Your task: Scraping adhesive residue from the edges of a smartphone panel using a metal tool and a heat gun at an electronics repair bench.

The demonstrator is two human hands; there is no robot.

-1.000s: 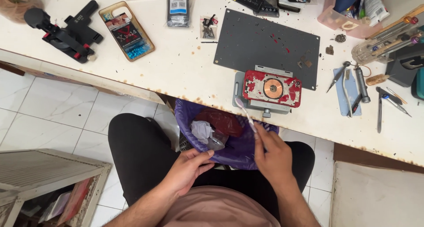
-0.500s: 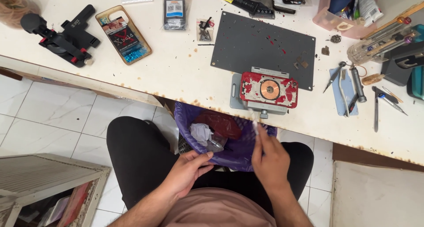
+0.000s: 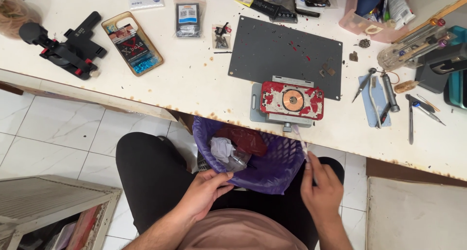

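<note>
A purple waste basket (image 3: pixel 279 168) lined with a bag rests on my lap under the table edge; crumpled white paper and a dark red piece lie inside. My left hand (image 3: pixel 206 190) grips its near rim. My right hand (image 3: pixel 321 191) is closed on a thin whitish tool (image 3: pixel 300 139) whose tip points up toward the table edge. Just above on the table a phone back (image 3: pixel 292 100) with patchy red coating and a copper coil ring sits clamped in a grey metal holder.
A dark grey mat (image 3: pixel 284 53) lies behind the holder. Tweezers and screwdrivers (image 3: pixel 384 96) lie at the right, a black clamp stand (image 3: pixel 63 48) and a phone case (image 3: pixel 132 43) at the left. A wooden shelf (image 3: pixel 44 208) stands at lower left.
My right hand with the thin tool has drawn back from the table edge toward my body, over the basket's right side. The left hand stays on the rim.
</note>
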